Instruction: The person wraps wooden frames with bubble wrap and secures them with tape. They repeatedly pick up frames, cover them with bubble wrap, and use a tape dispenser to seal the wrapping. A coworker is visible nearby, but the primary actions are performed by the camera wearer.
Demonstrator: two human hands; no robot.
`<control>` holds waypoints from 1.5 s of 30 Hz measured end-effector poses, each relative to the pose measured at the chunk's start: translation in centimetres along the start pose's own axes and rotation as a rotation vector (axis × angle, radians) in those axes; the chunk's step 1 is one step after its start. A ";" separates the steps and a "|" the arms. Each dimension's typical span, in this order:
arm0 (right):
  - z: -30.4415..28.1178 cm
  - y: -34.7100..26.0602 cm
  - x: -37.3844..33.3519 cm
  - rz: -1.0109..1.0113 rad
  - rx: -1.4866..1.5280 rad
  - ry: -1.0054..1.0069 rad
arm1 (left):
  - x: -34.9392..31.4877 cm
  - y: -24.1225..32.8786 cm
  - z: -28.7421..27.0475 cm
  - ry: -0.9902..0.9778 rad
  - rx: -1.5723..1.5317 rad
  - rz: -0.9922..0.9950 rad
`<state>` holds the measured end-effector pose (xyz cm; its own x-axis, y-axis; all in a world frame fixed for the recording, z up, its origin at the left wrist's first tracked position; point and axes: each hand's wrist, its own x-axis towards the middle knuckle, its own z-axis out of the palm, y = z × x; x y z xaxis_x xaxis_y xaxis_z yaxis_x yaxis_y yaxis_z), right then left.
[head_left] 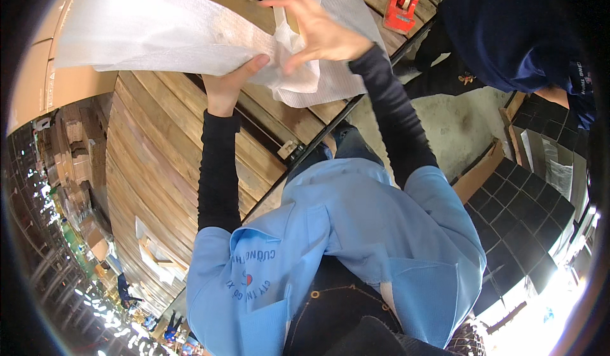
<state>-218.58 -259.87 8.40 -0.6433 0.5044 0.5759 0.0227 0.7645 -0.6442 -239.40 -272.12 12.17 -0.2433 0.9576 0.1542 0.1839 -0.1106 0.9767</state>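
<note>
Gripping the white foam sheet (pixel 171 32) at 12 o'clock, my left hand (pixel 232 80) pinches its edge to keep it taut; my right hand (pixel 321 32) (fingers half-spread) presses folds over the wooden surface (pixel 165 146).

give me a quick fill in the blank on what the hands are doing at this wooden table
1. Both hands hold a sheet of ____ foam wrap.
2. The left hand pinches the sheet's lower edge, while the right hand presses on it with fingers ____.
3. The tape dispenser at the table's far edge is ____.
4. The table is topped with ____ planks.

Missing words: white; spread; red; wooden
</note>
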 end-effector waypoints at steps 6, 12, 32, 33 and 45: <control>3.2 7.9 -5.6 0.324 0.165 0.054 | -4.3 -5.2 -4.7 0.205 -0.301 -0.059; 7.5 11.3 -23.7 1.449 -0.802 0.440 | -8.3 -11.1 -5.7 0.522 -0.589 -0.061; 15.6 1.0 4.8 0.596 0.743 0.319 | -10.9 -20.9 -7.5 1.218 -0.332 -0.879; 19.2 1.0 6.3 0.520 0.527 0.194 | -10.9 -19.0 -6.9 1.270 -0.085 -0.795; 37.4 4.8 2.8 0.816 -0.152 -0.353 | 7.3 -23.9 -1.9 -0.382 0.002 -0.518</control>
<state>-248.91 -269.78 -11.89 -0.5800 0.7799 -0.2351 0.6599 0.2807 -0.6969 -247.43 -262.98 -9.80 0.0552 0.9142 -0.4016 0.1357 0.3916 0.9101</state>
